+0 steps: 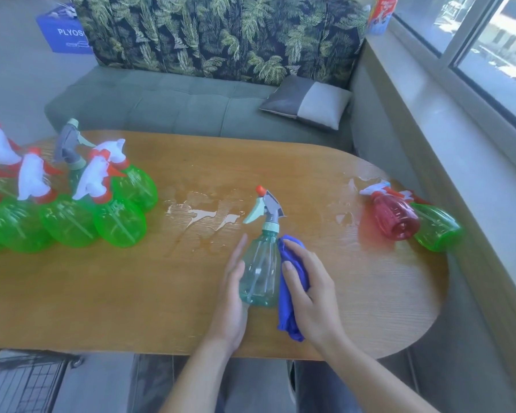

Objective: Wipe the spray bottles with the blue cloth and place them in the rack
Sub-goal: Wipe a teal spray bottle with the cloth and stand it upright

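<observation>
Spray bottle point(261, 263), the clear teal one w/ the grey trigger head, stood upright on the wooden table point(102, 293) right between the person's hands. Left hand point(231, 296) lay flat against its left side, fingers straight and together, bracing rather than gripping. Right hand point(309, 290) pressed the blue cloth point(289, 305) onto the bottle's right side, fingers curled round the bunched cloth, its tail hanging down to the table below the palm.

Risks, as I judged them: the left hand wasn't wrapped round the bottle, so a firm wipe from the right could've pushed it over or slid it leftward. Water puddles point(203, 216) shone on the table just beyond the fingertips, so the bottle base might've skated, and the cloth's trailing end could've soaked up more water and re-wet the plastic.

Far off to the left of the left hand sat a cluster of green bottles point(72, 222); to the right of the right hand, a red bottle point(395, 217) and another green one point(437, 228) lay on their sides near the table edge, apt to roll off if bumped. Rack point(18, 383), prob. the wire frame below the near-left table edge, was well apart from both hands, so a wet-handed carry could've meant a drop.
</observation>
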A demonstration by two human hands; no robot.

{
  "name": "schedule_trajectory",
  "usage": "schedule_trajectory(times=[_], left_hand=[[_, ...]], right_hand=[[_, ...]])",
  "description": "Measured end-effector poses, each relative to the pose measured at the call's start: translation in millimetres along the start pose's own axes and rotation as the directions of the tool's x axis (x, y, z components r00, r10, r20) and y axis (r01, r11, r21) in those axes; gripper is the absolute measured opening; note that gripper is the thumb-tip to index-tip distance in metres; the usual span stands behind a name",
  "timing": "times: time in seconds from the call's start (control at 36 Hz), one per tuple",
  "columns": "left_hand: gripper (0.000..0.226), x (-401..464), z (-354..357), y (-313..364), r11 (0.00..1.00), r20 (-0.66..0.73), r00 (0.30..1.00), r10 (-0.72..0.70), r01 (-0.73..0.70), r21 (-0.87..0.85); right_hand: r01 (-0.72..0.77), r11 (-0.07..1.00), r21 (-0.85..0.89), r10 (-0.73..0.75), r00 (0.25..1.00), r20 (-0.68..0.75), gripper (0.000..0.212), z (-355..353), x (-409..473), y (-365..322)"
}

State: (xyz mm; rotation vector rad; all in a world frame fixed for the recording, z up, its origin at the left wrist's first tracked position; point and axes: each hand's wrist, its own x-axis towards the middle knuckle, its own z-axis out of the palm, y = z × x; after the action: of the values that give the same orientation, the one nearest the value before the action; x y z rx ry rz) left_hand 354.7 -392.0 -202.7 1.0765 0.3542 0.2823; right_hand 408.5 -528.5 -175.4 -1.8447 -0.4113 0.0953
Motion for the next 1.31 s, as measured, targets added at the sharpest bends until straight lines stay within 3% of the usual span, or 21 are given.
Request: schedule_trajectory(times=[0.19, 0.39, 0.5, 0.64, 0.69, 0.75, 0.83, 0.92, 0.97, 1.03, 1.11, 1.19, 1.31], left_hand=[[0.043, -2.3, 1.6, 2.6, 1.0, -0.018, 0.999, -0.031, 0.031, -0.003], [0.043, -1.8, 1.1, 1.4, 1.0, -0.033, 0.999, -0.02, 0.021, 0.023], [0.046, -1.4, 1.2, 5.0, 0.999, -0.053, 0.998, -0.022, 0.024, 0.03], [0.042, 0.0, -1.1, 5.5, 0.999, -0.047, 0.999, -0.018, 0.019, 0.029], [0.04, -0.1, -1.7, 5.3, 1.0, -0.04, 0.999, -0.022, 0.023, 0.021], [0.042, -0.9, -1.2, 4.1, 0.999, -0.042, 0.999, -0.03, 0.031, 0.018], [0.045, -1.3, 0.0, 0.9, 0.998, -0.038, 0.998, -0.046, 0.048, 0.04], [0.044, 1.0, -1.0, -0.5, 0.997, -0.03, 0.997, -0.069, 0.07, 0.027], [0.043, 1.9, -2.1, -0.3, 0.997, -0.027, 0.997, -0.069, 0.07, 0.016], [0.043, 2.1, -1.7, -0.6, 0.998, -0.025, 0.998, -0.06, 0.06, 0.019], [0.043, 2.0, -2.2, -0.7, 0.997, -0.054, 0.997, -0.063, 0.065, 0.029], [0.043, 2.2, -4.4, -0.7, 0.999, -0.055, 0.997, -0.045, 0.046, 0.023], [0.043, 2.7, -3.9, 1.9, 1.0, -0.032, 0.999, -0.03, 0.029, -0.008]], right_hand=[[0.118, 0.978, -0.17, -0.127, 0.991, -0.044, 0.033, -7.5, 23.5, -9.8], [0.339, 0.811, -0.478, -0.315, 0.94, 0.132, 0.045, 2.0, 25.4, -8.2], [0.598, 0.628, -0.498, -0.516, 0.799, 0.307, 0.036, 0.6, 10.4, -4.0], [0.816, 0.395, -0.423, -0.619, 0.576, 0.534, 0.03, -12.0, 4.7, 4.6], [0.855, 0.355, -0.378, -0.647, 0.516, 0.562, 0.03, -16.4, 6.2, 5.6], [0.833, 0.384, -0.397, -0.659, 0.549, 0.515, 0.03, -18.8, 10.2, 3.5], [0.653, 0.607, -0.453, -0.592, 0.752, 0.291, 0.034, -18.4, 23.5, -3.1], [0.416, 0.802, -0.429, -0.384, 0.909, 0.164, 0.039, -11.0, 36.0, -7.7], [0.349, 0.841, -0.414, -0.31, 0.937, 0.16, 0.04, -4.8, 36.3, -6.8], [0.376, 0.827, -0.417, -0.329, 0.926, 0.184, 0.038, -2.9, 31.2, -7.5], [0.532, 0.721, -0.444, -0.458, 0.847, 0.272, 0.033, -4.9, 19.2, -7.8], [0.713, 0.559, -0.424, -0.588, 0.701, 0.404, 0.03, -7.9, 8.7, -2.2], [0.849, 0.362, -0.385, -0.642, 0.527, 0.557, 0.029, -15.3, 1.3, 3.8]])
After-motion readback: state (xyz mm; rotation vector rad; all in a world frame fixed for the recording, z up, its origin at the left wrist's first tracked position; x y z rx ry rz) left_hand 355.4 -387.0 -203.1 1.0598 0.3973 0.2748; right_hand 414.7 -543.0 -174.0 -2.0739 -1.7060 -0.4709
